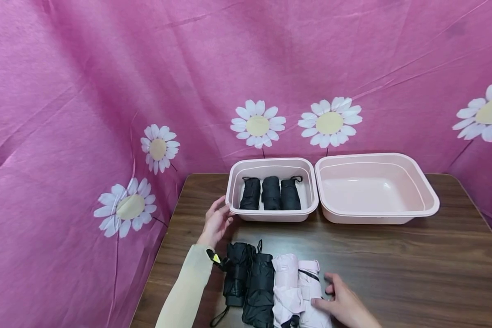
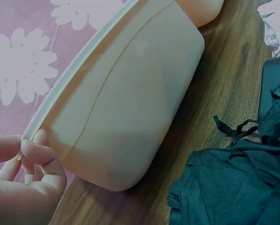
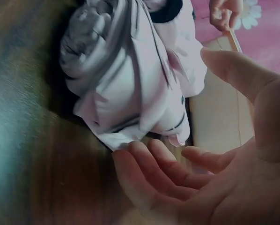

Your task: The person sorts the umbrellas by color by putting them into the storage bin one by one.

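Note:
My left hand (image 1: pixel 216 222) pinches the rim of the smaller pale pink bin (image 1: pixel 272 217) at its near left corner; in the left wrist view thumb and fingers close on that rim. Inside the bin lie three black folded umbrellas (image 1: pixel 272 193). My right hand (image 1: pixel 346 303) is beside the right-hand pink folded umbrella (image 1: pixel 310 291), its thumb and fingers spread. In the right wrist view the fingertips (image 3: pixel 140 150) come right to the fabric's edge. Left of it lie another pink umbrella (image 1: pixel 286 287) and two black ones, a longer one (image 1: pixel 260 289) and an outer one (image 1: pixel 238 273).
A larger pale pink bin (image 1: pixel 379 219) stands at the smaller bin's right, their rims close together. Both are on a dark wooden table (image 1: pixel 393 259), against a pink flowered cloth (image 1: pixel 205 91) hanging behind and at the sides.

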Motion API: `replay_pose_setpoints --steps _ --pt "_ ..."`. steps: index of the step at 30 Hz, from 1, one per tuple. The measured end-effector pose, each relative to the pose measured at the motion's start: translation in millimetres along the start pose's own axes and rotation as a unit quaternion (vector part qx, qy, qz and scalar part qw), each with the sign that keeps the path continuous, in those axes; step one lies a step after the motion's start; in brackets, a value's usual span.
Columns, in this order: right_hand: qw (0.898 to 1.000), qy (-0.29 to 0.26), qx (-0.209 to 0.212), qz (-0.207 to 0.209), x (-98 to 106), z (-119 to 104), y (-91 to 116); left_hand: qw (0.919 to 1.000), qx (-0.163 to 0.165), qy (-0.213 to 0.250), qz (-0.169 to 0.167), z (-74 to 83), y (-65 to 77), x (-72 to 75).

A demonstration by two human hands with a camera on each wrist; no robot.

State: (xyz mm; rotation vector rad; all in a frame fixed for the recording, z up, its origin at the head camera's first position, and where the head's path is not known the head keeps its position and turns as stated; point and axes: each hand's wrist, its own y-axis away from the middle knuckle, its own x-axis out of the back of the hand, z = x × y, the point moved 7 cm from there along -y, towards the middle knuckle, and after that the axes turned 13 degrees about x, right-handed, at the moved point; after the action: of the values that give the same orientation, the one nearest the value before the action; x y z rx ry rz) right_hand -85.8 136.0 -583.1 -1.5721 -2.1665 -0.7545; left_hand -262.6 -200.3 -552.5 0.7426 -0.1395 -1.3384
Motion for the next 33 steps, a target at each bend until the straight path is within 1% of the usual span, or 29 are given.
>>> replay_pose_setpoints --steps 2,5,10,12,18,23,28,31,33 --pt "1.000 -0.008 -0.003 -0.006 -5 1 2 1.0000 -0.002 0.003 -0.003 0.4 0.1 -0.2" --pt "1.000 -0.007 -0.014 -0.013 -13 4 3 1.0000 0.000 0.002 0.002 -0.4 -0.2 0.5" --pt "0.999 0.023 -0.021 -0.022 -22 5 -1 0.9998 0.006 -0.007 0.020 -1.8 -0.6 2.0" --pt "0.999 0.030 -0.020 -0.023 -23 5 -3 0.9997 0.008 -0.012 0.020 -2.0 -0.4 1.7" --pt "0.999 0.022 -0.022 -0.017 -25 4 -5 0.9998 0.010 -0.013 0.015 -2.6 -1.5 1.8" --pt "0.999 0.027 -0.039 -0.023 -29 6 -7 0.9998 0.006 -0.008 0.018 -3.8 -2.9 3.9" --pt "0.996 0.056 -0.057 -0.029 -31 9 -10 0.9999 0.000 -0.005 0.011 -4.0 -4.0 3.6" --pt "0.995 0.074 -0.061 -0.024 -31 9 -11 0.9999 0.000 -0.004 0.013 -3.9 -4.5 3.5" --pt "0.995 0.075 -0.057 -0.021 -31 9 -11 0.9999 0.002 -0.006 0.014 -4.1 -4.8 3.2"
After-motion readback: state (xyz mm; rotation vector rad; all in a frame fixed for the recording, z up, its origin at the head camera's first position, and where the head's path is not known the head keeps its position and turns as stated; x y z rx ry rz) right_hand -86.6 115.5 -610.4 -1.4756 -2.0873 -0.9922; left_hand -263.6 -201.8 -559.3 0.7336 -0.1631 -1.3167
